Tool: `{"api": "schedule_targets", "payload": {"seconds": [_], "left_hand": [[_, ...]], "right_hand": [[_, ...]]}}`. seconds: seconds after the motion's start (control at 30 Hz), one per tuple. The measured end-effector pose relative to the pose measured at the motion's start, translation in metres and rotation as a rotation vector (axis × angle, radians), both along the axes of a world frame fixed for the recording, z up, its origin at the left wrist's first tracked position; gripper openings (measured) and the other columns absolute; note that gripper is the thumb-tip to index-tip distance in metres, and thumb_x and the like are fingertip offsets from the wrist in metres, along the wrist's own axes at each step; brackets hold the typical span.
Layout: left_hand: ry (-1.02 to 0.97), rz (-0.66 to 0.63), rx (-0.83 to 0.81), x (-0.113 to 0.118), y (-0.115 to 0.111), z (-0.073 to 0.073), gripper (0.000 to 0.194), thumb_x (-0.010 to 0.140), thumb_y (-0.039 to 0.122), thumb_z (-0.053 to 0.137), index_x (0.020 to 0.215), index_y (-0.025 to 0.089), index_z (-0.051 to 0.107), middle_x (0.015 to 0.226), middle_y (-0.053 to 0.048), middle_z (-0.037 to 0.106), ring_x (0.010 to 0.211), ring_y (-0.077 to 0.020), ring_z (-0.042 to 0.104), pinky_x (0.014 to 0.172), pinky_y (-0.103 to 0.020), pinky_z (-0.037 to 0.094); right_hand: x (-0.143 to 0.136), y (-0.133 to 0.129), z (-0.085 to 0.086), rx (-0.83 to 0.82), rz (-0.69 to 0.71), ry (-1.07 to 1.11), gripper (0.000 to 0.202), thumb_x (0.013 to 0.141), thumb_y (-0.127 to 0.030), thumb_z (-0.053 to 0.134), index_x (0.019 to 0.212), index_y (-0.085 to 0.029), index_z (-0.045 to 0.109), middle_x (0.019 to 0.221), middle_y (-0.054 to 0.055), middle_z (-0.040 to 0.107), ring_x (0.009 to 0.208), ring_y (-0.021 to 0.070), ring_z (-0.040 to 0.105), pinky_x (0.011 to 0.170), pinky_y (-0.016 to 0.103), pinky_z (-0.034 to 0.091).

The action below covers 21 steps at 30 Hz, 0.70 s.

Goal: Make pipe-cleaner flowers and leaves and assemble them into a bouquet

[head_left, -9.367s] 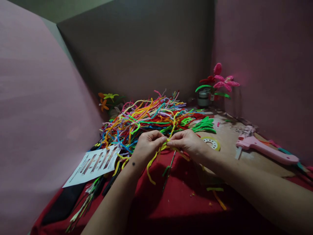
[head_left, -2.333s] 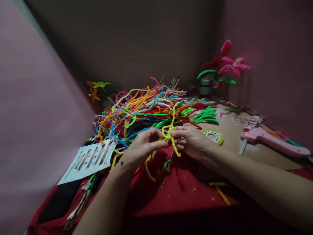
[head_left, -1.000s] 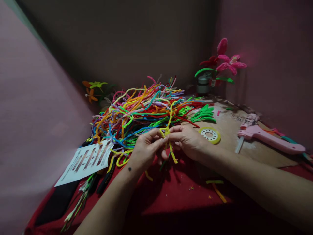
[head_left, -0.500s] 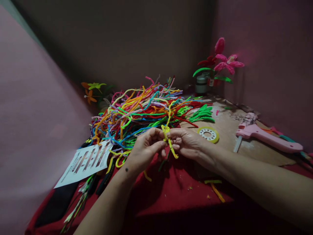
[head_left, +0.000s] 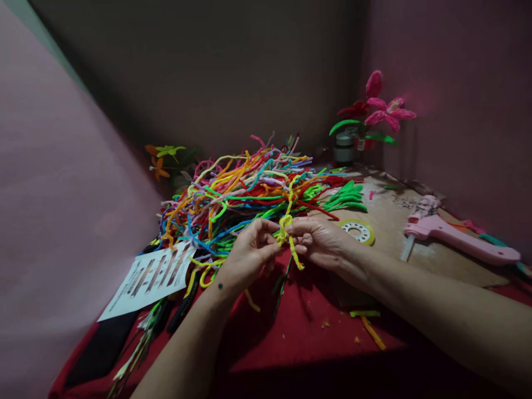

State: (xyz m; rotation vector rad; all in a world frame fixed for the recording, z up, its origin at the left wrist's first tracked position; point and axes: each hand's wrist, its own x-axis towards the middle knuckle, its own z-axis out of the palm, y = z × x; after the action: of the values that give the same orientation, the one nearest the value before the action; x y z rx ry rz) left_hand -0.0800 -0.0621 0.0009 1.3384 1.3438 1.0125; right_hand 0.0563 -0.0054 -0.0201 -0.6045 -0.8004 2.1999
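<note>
Near the middle of the view, my left hand (head_left: 249, 255) pinches the left side of a yellow fuzzy stem piece (head_left: 285, 227). My right hand (head_left: 320, 238) grips the same piece from the right, its fingers closed. The yellow piece is looped and twisted between both sets of fingertips, with one end rising over the pile and a shorter end hanging down. Behind the hands lies a big heap of coloured fuzzy stems (head_left: 249, 177). A thin dark green stem (head_left: 283, 288) shows below the hands.
Right of the hands are a yellow tape roll (head_left: 366, 231) and a pink glue gun (head_left: 465, 239) on a brown board (head_left: 453, 269). A printed paper (head_left: 145, 280) lies at left. Pink fuzzy flowers (head_left: 390, 112) stand at the back right on the red cloth's far side.
The yellow piece's loop sits slightly lower and looks rounder between my fingers. More of the dark green stem shows beneath. The whole view has shifted slightly.
</note>
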Motion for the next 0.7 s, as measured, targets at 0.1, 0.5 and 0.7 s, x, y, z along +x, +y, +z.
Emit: {"api": "schedule_targets", "payload": {"seconds": [0.1, 0.5, 0.7], "left_hand": [[0.103, -0.179, -0.115, -0.010, -0.001, 0.006, 0.017, 0.067, 0.023, 0.064, 0.079, 0.014, 0.056, 0.058, 0.003, 0.053, 0.042, -0.0059, 0.045, 0.041, -0.018, 0.033], [-0.051, -0.085, -0.073, -0.016, 0.003, 0.007, 0.025, 0.066, 0.023, 0.069, 0.087, 0.013, 0.061, 0.078, -0.002, 0.060, 0.061, -0.0075, 0.053, 0.054, -0.017, 0.041], [-0.408, -0.097, -0.174, -0.007, 0.006, -0.009, 0.020, 0.071, 0.025, 0.066, 0.084, 0.014, 0.055, 0.057, 0.003, 0.050, 0.041, -0.0044, 0.044, 0.035, -0.013, 0.034]], "right_hand": [[0.000, 0.002, -0.002, 0.038, -0.025, 0.041, 0.016, 0.056, -0.004, 0.057, 0.047, -0.013, 0.047, 0.042, -0.007, 0.040, 0.038, 0.0016, 0.027, 0.037, 0.018, 0.018], [0.000, -0.002, 0.001, 0.055, -0.045, 0.018, 0.015, 0.054, -0.005, 0.060, 0.048, -0.012, 0.048, 0.042, -0.007, 0.041, 0.039, 0.0020, 0.029, 0.039, 0.019, 0.019], [0.000, 0.001, -0.005, 0.107, -0.079, -0.010, 0.012, 0.054, -0.007, 0.062, 0.050, -0.012, 0.052, 0.046, -0.005, 0.046, 0.040, 0.0024, 0.032, 0.039, 0.020, 0.019]]}}
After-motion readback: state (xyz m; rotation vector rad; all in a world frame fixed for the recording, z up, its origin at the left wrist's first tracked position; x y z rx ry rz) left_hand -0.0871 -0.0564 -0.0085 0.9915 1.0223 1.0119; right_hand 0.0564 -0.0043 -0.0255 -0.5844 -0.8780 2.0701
